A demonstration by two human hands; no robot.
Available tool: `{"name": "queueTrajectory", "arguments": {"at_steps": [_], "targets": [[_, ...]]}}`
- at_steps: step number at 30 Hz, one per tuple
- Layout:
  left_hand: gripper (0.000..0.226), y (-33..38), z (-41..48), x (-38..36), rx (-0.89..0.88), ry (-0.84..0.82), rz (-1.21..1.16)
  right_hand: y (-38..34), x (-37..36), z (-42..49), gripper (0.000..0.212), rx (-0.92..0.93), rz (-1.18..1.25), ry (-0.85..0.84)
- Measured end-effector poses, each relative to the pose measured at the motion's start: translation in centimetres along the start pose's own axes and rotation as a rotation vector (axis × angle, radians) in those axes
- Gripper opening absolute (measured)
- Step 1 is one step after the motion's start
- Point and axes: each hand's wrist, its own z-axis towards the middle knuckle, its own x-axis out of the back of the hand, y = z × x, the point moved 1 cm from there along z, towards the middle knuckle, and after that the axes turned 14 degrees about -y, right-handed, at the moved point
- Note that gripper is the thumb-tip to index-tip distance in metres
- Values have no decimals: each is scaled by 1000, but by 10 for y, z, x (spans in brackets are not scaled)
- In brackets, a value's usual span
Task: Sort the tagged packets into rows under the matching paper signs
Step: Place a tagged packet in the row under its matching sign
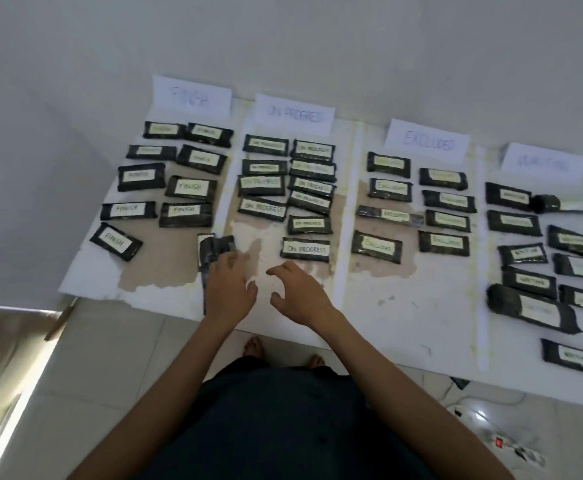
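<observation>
Left hand grips a dark packet by its near end, with the fingers laid over its top. Whether it is one packet or a few held together I cannot tell. Right hand hovers just beside it over the table, fingers loosely spread and bent, holding nothing.

The packet sits at the left hand's fingertips, toward the front edge of the table. It is on the border between the rows under the FINISH sign and those under the ON PROGRESS sign. Its tag is mostly covered; only a white corner shows, and no word can be read.

To do this step well, I judge that the tag should be turned up and read first, since the packet lies about equally near the two groups. If it reads FINISH, a free place lies just beside it, on the front-edge side of the nearest FINISH packet. If it reads ON PROGRESS, there is a gap on the front-edge side of the ON PROGRESS packet, close to the right hand. The packet should go down flat, tag up, long side parallel to the back edge and apart from its neighbours. The free hand can square it.
</observation>
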Motion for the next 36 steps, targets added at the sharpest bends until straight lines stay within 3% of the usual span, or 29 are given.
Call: {"name": "queueTrajectory", "arguments": {"at_steps": [4,10,13,15,18,27,31,36], "targets": [[78,-40,5,-2,354,-140,-67,-23,-12,27,46,-16,27,-53],[80,-55,8,-9,331,-129,-133,-40,-24,44,48,-52,74,-72],[57,-57,10,5,270,-90,-493,-41,-27,45,48,-59,149,-57],[39,-60,12,17,268,-163,-792,-40,-23,45,45,-64,216,-17],[40,-62,11,28,288,-300,-1174,-43,-16,45,40,-59,343,56],[42,-54,17,32,241,-348,-1221,-49,-15,44,40,-63,542,102],[46,-46,16,22,257,-347,-1186,-47,-22,43,58,-89,452,84],[40,-27,15,9,228,-388,-1148,-32,-20,32,59,-202,280,137]]}}
